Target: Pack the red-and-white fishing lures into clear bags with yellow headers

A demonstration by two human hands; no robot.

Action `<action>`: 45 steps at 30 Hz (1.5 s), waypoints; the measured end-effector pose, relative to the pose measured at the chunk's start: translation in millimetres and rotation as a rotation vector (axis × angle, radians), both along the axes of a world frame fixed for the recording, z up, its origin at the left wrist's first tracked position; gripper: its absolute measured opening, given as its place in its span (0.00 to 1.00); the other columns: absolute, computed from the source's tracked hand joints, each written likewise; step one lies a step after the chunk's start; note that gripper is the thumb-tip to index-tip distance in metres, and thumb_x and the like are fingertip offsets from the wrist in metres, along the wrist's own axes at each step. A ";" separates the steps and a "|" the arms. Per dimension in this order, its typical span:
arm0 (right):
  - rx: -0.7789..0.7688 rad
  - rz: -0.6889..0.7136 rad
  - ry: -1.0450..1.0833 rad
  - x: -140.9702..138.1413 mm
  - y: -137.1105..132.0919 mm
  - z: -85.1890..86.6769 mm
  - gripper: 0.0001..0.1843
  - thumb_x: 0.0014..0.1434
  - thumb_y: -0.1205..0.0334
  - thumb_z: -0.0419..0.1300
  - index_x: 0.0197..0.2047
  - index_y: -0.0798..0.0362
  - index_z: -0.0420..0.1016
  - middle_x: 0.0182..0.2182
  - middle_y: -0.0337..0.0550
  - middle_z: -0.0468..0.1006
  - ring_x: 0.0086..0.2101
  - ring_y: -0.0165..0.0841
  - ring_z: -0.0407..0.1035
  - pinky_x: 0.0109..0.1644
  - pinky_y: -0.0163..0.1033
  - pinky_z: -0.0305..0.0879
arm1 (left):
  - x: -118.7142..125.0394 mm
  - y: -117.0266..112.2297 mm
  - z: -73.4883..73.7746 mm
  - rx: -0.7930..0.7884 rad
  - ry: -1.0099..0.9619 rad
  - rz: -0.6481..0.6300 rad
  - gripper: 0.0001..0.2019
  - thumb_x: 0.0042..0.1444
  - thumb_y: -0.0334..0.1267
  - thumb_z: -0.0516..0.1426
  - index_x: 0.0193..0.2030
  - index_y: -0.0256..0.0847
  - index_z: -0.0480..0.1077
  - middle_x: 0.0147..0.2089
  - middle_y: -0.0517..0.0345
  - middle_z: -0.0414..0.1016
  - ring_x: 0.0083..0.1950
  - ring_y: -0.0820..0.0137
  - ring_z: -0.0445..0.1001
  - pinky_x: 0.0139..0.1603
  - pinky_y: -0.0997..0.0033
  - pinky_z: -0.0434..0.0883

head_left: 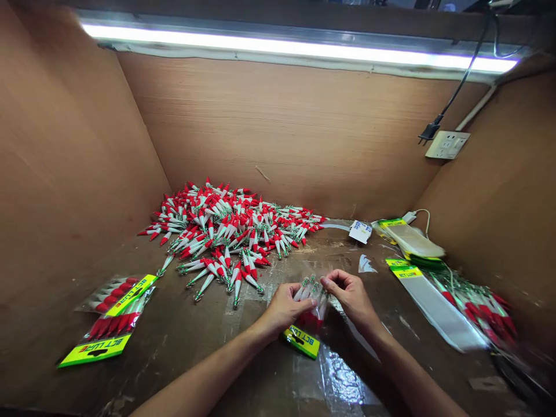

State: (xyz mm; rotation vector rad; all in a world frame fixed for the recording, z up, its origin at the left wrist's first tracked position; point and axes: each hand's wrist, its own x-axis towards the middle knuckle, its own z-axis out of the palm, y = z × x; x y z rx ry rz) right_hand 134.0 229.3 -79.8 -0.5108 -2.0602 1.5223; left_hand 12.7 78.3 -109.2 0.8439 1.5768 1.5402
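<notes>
A clear lure packet (314, 317) with a yellow-green BCT LURE header (300, 341) is tilted in front of me, header end nearest. Several red and white squid lures are inside, their green hooks at the far end. My left hand (290, 304) grips the packet from its left side, thumb across the front. At the far right corner, by the hooks, the fingers of my right hand (347, 289) are pinched together on the packet; their tips are partly hidden. Beyond both hands spreads a large pile of loose red and white lures (234, 223).
Filled lure packets (117, 318) lie at left. On the right are flat empty packets (434, 301), a stack of sleeves (408, 238) and a bunch of lures (482, 313). A white tag (360, 231) lies behind. Board walls enclose the bench; a plug (429, 132) hangs at right.
</notes>
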 end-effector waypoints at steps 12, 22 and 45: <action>-0.151 -0.001 0.036 -1.0 -6.5 -5.2 0.18 0.57 0.47 0.66 0.32 0.56 0.80 0.28 0.42 0.76 0.29 0.33 0.66 0.33 0.36 0.62 | 4.0 -4.3 3.1 -0.034 -0.096 -0.111 0.20 0.44 0.44 0.70 0.39 0.32 0.76 0.32 0.57 0.76 0.29 0.73 0.69 0.31 0.75 0.65; 0.091 0.079 -0.006 0.7 0.1 1.6 0.20 0.63 0.48 0.61 0.27 0.54 0.76 0.25 0.39 0.73 0.29 0.32 0.64 0.35 0.36 0.59 | 6.8 -5.1 5.5 -0.087 -0.059 -0.068 0.12 0.45 0.39 0.67 0.30 0.32 0.74 0.24 0.61 0.71 0.22 0.76 0.64 0.24 0.76 0.58; -0.033 -0.012 0.013 -0.4 3.7 4.7 0.17 0.57 0.47 0.66 0.36 0.54 0.82 0.33 0.46 0.82 0.35 0.37 0.73 0.40 0.39 0.67 | -1.1 0.9 1.2 0.104 0.006 0.029 0.15 0.55 0.47 0.64 0.33 0.34 0.73 0.28 0.59 0.73 0.28 0.74 0.68 0.29 0.76 0.62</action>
